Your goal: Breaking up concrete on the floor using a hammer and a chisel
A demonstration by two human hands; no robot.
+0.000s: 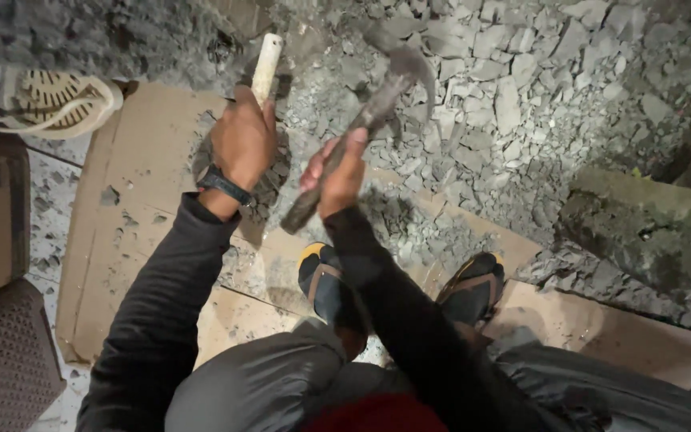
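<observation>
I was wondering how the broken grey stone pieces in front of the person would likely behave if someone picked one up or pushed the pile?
The grey stone pieces look angular and flat-sided, so they would probably slide or shift rather than roll. They lie loose in a heap, so a push would likely scatter them. Each seems stiff and fairly heavy for its size, with edges that may be sharp; fine dust on the cardboard hints that they crumble.

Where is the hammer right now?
In the head view, the hammer is up near the middle, gripped in the right hand, raised over the grey broken stones, beside the pale rod the left hand holds.
</observation>
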